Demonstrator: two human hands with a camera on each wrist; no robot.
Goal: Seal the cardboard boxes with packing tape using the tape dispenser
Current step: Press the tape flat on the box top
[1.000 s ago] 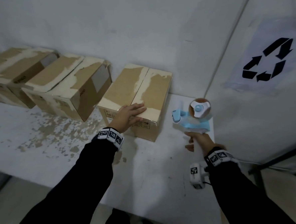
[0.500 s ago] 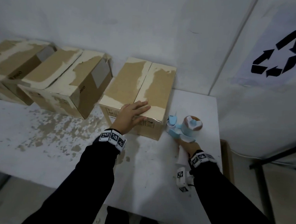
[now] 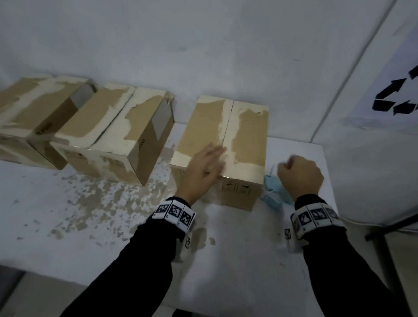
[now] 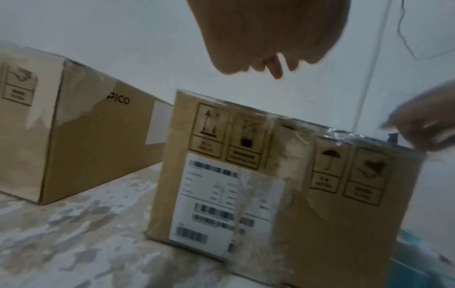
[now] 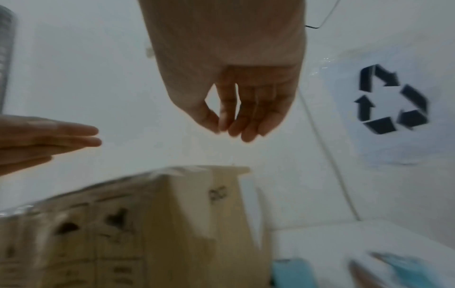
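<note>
**Right-Hand Box: Tape Dispenser Set Down Beside It, Centre Seam Unsealed**

The right-most brown cardboard box with torn pale paper patches [image 3: 224,144] stands on the white table with flaked paint [image 3: 52,222], its long axis running near to far. Its two top flaps meet along a dark centre seam on the same axis; no fresh tape strip is discernible over that seam.

The left hand [image 3: 202,170] lies flat on the near end of the box top, fingers straight and together, pointing far and right across the seam. It holds nothing.

The right hand [image 3: 300,176] hovers just right of the box, above the table. The right wrist view shows its fingers hanging loosely curved, thumb close to the fingertips, with nothing in them.

The light blue plastic tape dispenser [image 3: 273,194] lies on the table just beside the near right corner of the box, below and slightly near of the right hand. It is largely hidden by that hand; its orientation cannot be determined.

Judgement: the right hand is the nearer one to the dispenser. Any pass along the seam would run near to far, and the left hand now covers the near end of that line.

Two further brown cardboard boxes [image 3: 116,128] stand to the left, well clear of the work.
</note>
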